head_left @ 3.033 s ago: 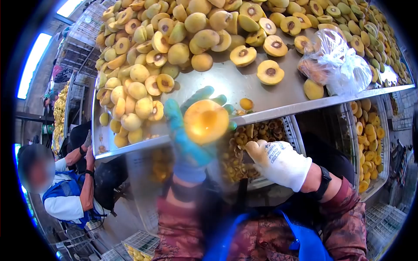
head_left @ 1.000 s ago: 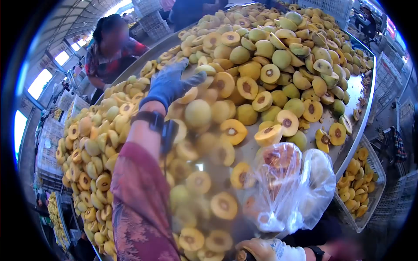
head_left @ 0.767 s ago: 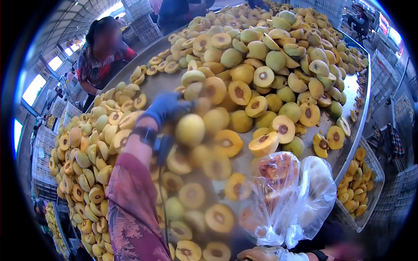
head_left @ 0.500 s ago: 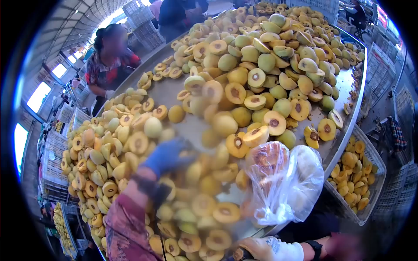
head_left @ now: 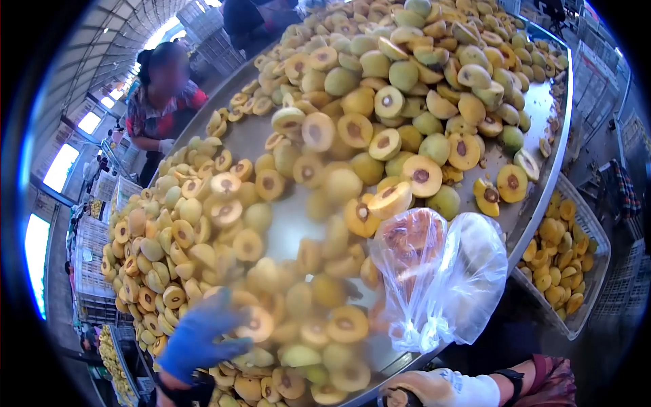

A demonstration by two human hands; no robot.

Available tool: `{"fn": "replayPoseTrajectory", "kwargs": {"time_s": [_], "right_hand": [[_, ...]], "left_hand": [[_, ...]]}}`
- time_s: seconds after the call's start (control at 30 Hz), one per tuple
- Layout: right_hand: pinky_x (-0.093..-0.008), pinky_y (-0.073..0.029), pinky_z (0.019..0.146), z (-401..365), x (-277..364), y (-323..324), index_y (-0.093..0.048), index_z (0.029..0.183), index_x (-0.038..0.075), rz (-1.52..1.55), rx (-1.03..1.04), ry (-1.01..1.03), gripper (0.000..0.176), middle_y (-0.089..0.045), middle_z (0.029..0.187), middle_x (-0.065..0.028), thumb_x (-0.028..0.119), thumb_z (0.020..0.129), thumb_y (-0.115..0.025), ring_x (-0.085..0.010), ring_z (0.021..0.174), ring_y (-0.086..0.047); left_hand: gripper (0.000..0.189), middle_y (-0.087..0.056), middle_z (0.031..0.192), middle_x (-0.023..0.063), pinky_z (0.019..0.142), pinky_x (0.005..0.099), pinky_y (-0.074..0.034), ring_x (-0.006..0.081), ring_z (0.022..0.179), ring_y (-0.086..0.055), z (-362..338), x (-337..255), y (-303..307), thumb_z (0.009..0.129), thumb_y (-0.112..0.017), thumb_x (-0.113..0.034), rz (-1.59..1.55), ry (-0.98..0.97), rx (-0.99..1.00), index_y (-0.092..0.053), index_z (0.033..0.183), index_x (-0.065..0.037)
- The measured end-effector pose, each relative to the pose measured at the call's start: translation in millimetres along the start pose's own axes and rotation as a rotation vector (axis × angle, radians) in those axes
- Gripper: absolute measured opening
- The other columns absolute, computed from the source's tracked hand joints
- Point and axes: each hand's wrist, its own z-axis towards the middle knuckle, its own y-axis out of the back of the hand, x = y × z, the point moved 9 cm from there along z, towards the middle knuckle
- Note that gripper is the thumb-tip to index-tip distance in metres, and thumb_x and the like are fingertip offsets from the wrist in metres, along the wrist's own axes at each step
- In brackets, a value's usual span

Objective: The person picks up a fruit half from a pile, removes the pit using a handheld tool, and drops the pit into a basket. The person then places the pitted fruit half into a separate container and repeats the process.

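My left hand (head_left: 203, 336), in a blue glove, is over the near-left part of the fruit heap. Its fingers are apart and reach toward a halved yellow fruit (head_left: 256, 324) with a brown pit; no grip on it shows. At the bottom edge is my right hand (head_left: 434, 390), in a white glove with a beige finger part. It is closed by the table's near rim around a dark, round-ended thing whose kind I cannot make out. Knotted clear plastic bags (head_left: 441, 278) lie between the hands and the large pile of halved fruit (head_left: 407, 88).
The metal table (head_left: 536, 108) has a raised rim. A crate of halved fruit (head_left: 559, 264) stands off its right side. Across the table at the left is a person (head_left: 166, 102) with a gloved hand near the rim. Stacked crates (head_left: 95, 251) stand at the left.
My left hand has moved down and left, toward me, and its fingers are now spread. Several fruit halves shifted along the middle of the table. The right hand stays low near the rim.
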Motion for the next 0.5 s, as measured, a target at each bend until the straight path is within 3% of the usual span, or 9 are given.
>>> {"fn": "replayPoseTrajectory", "kwargs": {"time_s": [0.07, 0.13, 0.2, 0.27, 0.33, 0.43, 0.5], "right_hand": [[-0.0396, -0.052, 0.076, 1, -8, 0, -0.057, 0.116, 0.0, 0.055, 0.018, -0.014, 0.038, -0.064, 0.095, -0.0191, 0.015, 0.083, -0.07, -0.0346, 0.087, -0.065], [-0.0395, -0.052, 0.076, -1, -9, 1, -0.057, 0.116, 0.001, 0.109, 0.013, 0.011, 0.039, -0.064, 0.095, -0.0189, 0.016, 0.083, -0.071, -0.0345, 0.087, -0.065], [-0.0395, -0.052, 0.076, 0, -10, -2, -0.057, 0.117, 0.001, 0.126, 0.022, -0.017, 0.039, -0.064, 0.095, -0.019, 0.017, 0.084, -0.071, -0.0346, 0.088, -0.065], [-0.0395, -0.052, 0.076, 2, -10, -2, -0.057, 0.117, 0.001, 0.135, 0.01, -0.041, 0.039, -0.064, 0.095, -0.0192, 0.017, 0.084, -0.071, -0.0345, 0.088, -0.065], [-0.039, -0.053, 0.072, 4, -8, -1, -0.057, 0.116, 0.002, 0.143, -0.016, -0.045, 0.038, -0.065, 0.091, -0.018, 0.019, 0.085, -0.071, -0.033, 0.083, -0.066], [-0.0391, -0.053, 0.072, 2, -19, -7, -0.057, 0.115, 0.002, 0.164, 0.006, -0.146, 0.037, -0.065, 0.091, -0.0184, 0.019, 0.085, -0.072, -0.0333, 0.083, -0.066], [-0.0399, -0.053, 0.073, 1, -18, -6, -0.057, 0.115, 0.001, 0.157, -0.022, -0.087, 0.038, -0.065, 0.091, -0.0193, 0.019, 0.085, -0.072, -0.0343, 0.084, -0.066]], "left_hand": [[0.051, -0.061, 0.119, 0.0193, 0.096, 0.044, -0.043, 0.0362, 0.107, -0.058, 6, 15, 32, 0.077, -0.076, -0.033, -0.131, 0.254, -0.022, -0.066, 0.12, -0.008], [0.056, -0.057, 0.129, 0.022, 0.101, 0.0447, -0.041, 0.0384, 0.118, -0.055, 56, 7, 66, 0.078, -0.075, -0.028, 0.188, -0.055, -0.348, -0.06, 0.127, -0.005], [0.067, -0.044, 0.145, 0.0212, 0.108, 0.0452, -0.036, 0.0399, 0.13, -0.045, 131, -25, 86, 0.078, -0.071, -0.018, 0.341, -0.272, -0.528, -0.049, 0.141, -0.011], [0.071, -0.043, 0.146, 0.019, 0.109, 0.0452, -0.036, 0.0378, 0.132, -0.044, 204, -55, 91, 0.077, -0.067, -0.012, 0.529, -0.434, -0.685, -0.045, 0.144, -0.017], [0.072, -0.044, 0.144, 0.0171, 0.108, 0.0444, -0.037, 0.0364, 0.132, -0.044, 277, -52, 76, 0.077, -0.063, -0.008, 0.677, -0.447, -0.775, -0.043, 0.145, -0.022], [0.054, -0.053, 0.133, 0.0133, 0.099, 0.0461, -0.044, 0.0342, 0.122, -0.051, 329, -28, 45, 0.079, -0.061, -0.01, 0.663, -0.279, -0.608, -0.054, 0.132, -0.018], [0.042, -0.057, 0.126, 0.0116, 0.093, 0.0468, -0.048, 0.0327, 0.113, -0.055, 335, -12, 30, 0.079, -0.062, -0.011, 0.636, -0.167, -0.441, -0.061, 0.121, -0.016]]}}
